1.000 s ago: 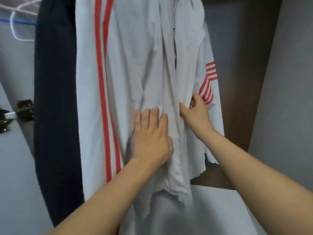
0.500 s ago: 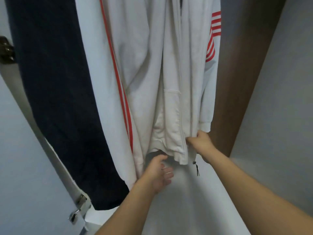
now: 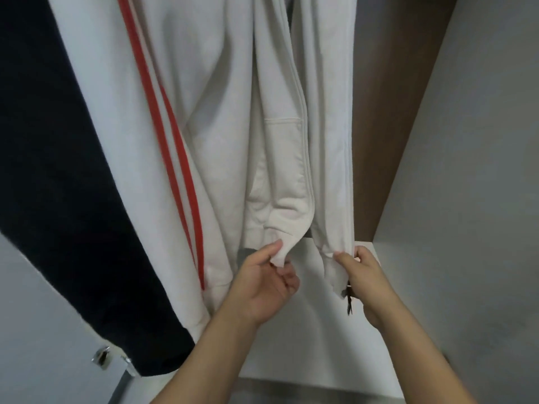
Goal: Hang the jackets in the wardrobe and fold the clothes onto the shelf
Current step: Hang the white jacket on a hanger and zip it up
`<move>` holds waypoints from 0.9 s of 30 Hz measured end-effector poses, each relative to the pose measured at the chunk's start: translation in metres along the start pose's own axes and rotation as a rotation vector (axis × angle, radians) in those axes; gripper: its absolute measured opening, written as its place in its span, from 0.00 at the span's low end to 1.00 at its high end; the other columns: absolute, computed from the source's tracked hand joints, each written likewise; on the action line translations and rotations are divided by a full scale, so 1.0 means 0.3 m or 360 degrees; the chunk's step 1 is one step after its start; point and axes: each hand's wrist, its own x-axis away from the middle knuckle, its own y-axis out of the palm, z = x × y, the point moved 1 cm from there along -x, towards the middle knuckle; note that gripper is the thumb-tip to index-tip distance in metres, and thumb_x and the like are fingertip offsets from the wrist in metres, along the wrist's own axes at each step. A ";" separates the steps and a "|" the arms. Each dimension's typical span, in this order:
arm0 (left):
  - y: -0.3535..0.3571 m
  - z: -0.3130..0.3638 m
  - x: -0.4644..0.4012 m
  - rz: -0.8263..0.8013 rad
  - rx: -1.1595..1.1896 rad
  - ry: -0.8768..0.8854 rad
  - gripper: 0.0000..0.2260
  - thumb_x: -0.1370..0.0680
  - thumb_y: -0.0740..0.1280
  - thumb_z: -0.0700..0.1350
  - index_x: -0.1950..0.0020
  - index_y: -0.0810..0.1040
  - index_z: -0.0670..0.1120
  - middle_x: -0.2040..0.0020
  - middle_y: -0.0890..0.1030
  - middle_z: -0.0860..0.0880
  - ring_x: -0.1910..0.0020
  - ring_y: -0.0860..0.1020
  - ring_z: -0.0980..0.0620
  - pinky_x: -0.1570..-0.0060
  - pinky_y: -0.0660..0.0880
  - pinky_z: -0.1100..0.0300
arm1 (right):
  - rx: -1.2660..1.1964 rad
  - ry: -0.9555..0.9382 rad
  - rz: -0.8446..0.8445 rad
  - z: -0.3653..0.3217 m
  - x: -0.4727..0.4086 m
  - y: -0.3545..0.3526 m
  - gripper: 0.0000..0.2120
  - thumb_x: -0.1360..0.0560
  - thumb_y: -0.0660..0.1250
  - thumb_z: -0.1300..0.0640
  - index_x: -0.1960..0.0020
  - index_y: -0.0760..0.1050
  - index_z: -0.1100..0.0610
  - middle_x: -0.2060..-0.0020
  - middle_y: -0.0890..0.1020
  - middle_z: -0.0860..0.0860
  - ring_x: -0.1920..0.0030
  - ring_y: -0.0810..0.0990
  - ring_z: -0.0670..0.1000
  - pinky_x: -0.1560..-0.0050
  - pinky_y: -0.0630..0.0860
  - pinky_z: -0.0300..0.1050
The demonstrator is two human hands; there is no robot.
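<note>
White zip jacket [image 3: 280,141] hanging in the wardrobe, its collar and hanger cut off by the upper frame edge; no label or lettering is legible. The left hand [image 3: 262,284] pinches the left front hem and the right hand [image 3: 364,275] pinches the right front hem, partly hiding a dark zip pull [image 3: 349,304]. A red-striped white garment [image 3: 151,126] and a dark garment [image 3: 58,185] hang at left above the white shelf [image 3: 306,345].

Three hanging garments are seen: one dark navy garment [image 3: 61,170], one white garment with two red stripes [image 3: 163,112] and one cream zip jacket [image 3: 285,158]. Two hands are counted, left hand [image 3: 262,284] and right hand [image 3: 364,275].
</note>
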 end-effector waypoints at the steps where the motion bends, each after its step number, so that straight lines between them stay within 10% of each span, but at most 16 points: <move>1: -0.006 0.002 0.026 -0.0081 0.0029 0.0026 0.06 0.29 0.71 0.40 0.60 0.74 0.47 0.67 0.66 0.52 0.74 0.66 0.56 0.71 0.65 0.62 | -0.0025 0.0098 -0.0082 0.006 0.013 0.001 0.09 0.21 0.64 0.53 0.49 0.71 0.60 0.58 0.80 0.58 0.65 0.80 0.56 0.61 0.75 0.50; 7: -0.009 0.055 0.088 -0.0185 -0.0568 0.0210 0.08 0.30 0.74 0.42 0.56 0.76 0.46 0.66 0.71 0.51 0.71 0.68 0.56 0.66 0.66 0.62 | -0.0603 0.0542 -0.0572 0.016 0.052 0.035 0.15 0.20 0.57 0.54 0.38 0.72 0.60 0.55 0.83 0.62 0.63 0.80 0.57 0.61 0.74 0.47; 15: -0.009 0.043 0.090 0.0046 -0.0975 0.0644 0.09 0.31 0.76 0.38 0.53 0.81 0.39 0.63 0.79 0.46 0.69 0.71 0.54 0.66 0.68 0.63 | -0.1228 0.0370 -0.0925 0.041 0.033 0.087 0.21 0.43 0.78 0.53 0.52 0.83 0.59 0.59 0.79 0.53 0.63 0.77 0.51 0.57 0.72 0.44; 20: -0.001 0.029 0.082 0.0110 -0.1002 0.0944 0.08 0.30 0.75 0.37 0.55 0.79 0.38 0.68 0.79 0.46 0.70 0.75 0.52 0.61 0.74 0.59 | -0.1351 0.0252 -0.0868 0.044 0.025 0.108 0.20 0.41 0.79 0.66 0.53 0.77 0.56 0.64 0.79 0.53 0.67 0.76 0.49 0.66 0.75 0.39; 24: -0.001 0.015 0.071 0.0152 -0.1051 0.0858 0.05 0.25 0.68 0.31 0.59 0.78 0.39 0.69 0.81 0.46 0.68 0.80 0.51 0.52 0.78 0.55 | -0.1297 0.0342 -0.0899 0.055 -0.008 0.079 0.37 0.56 0.87 0.62 0.50 0.77 0.56 0.63 0.80 0.54 0.67 0.77 0.50 0.67 0.76 0.41; 27: -0.002 0.009 0.061 0.0132 -0.1055 0.0828 0.04 0.24 0.67 0.31 0.57 0.78 0.37 0.67 0.82 0.44 0.68 0.81 0.49 0.50 0.80 0.54 | -0.0966 0.0404 -0.1055 0.054 -0.011 0.064 0.30 0.55 0.87 0.55 0.55 0.84 0.57 0.63 0.81 0.52 0.67 0.77 0.48 0.63 0.74 0.40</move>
